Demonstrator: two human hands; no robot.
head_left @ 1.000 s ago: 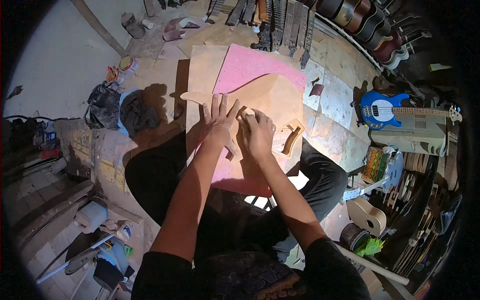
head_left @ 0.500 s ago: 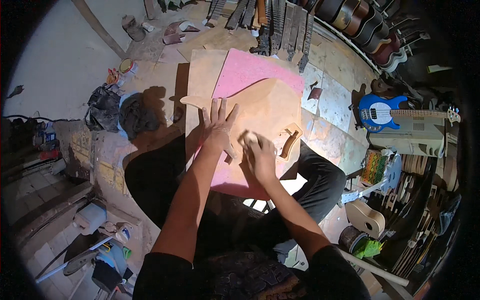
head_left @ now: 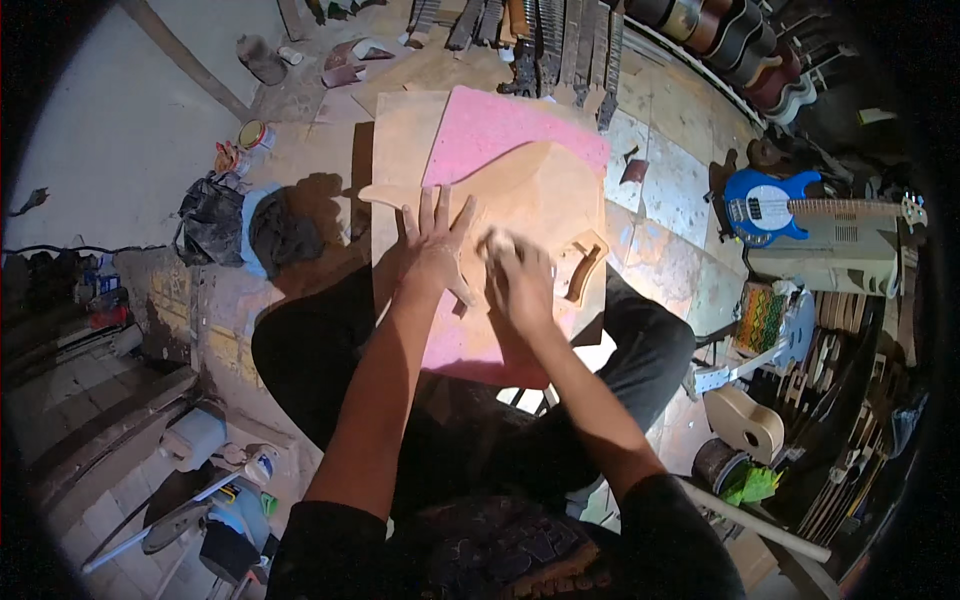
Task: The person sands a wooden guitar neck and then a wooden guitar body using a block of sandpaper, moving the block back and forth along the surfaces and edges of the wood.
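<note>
A bare wooden electric guitar body [head_left: 535, 185] lies flat in front of me, with a pointed horn on its left and a cut-out cavity near its right edge. My left hand [head_left: 434, 252] rests on its left part, fingers spread and palm down. Over the middle of the body, my right hand [head_left: 522, 280] is closed on a small tan-and-brown piece [head_left: 496, 241] pressed to the wood. Motion blurs that piece, and its kind cannot be told. Beneath the body are a pink board [head_left: 490, 118] and a plain wooden board [head_left: 398, 125].
Guitar necks [head_left: 570, 45] lie beyond the boards. To the right are a blue bass guitar [head_left: 762, 207], an acoustic guitar body [head_left: 743, 424] and stacked wooden parts. Dark cloth [head_left: 280, 230] and an open can [head_left: 254, 135] sit left. My bent legs flank the boards.
My right hand has slid a little farther from me over the wood with the small piece. My left hand stays spread in its place on the body. The whole view has shifted slightly.
</note>
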